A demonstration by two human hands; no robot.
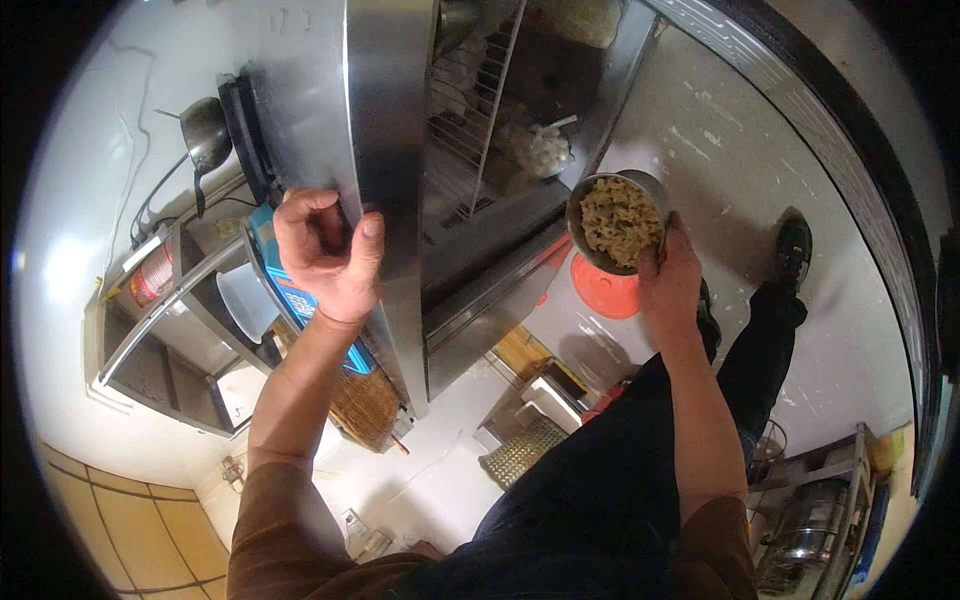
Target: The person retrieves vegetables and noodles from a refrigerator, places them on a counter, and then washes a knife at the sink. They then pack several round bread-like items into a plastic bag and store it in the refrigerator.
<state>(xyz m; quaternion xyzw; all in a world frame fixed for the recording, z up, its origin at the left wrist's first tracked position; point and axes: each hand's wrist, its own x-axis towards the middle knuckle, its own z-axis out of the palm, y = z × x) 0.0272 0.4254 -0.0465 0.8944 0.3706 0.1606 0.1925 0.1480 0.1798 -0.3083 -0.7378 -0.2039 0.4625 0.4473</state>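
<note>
My right hand grips the side of a round metal container. Lumpy brownish food fills it. It is tilted so that its mouth faces me, in front of a steel refrigerator's lower opening. Loosely curled and with its thumb apart, my left hand shows nothing in its grasp. It is beside the refrigerator's steel front edge; whether it touches the metal I cannot tell. Inside the compartment are a wire rack and a plastic bag of white round items.
A refrigerator door with a dark gasket swings wide on the right. Below the container is a round red plastic lid. A shelf unit with a white tub stands left. My shoe is on the scuffed floor.
</note>
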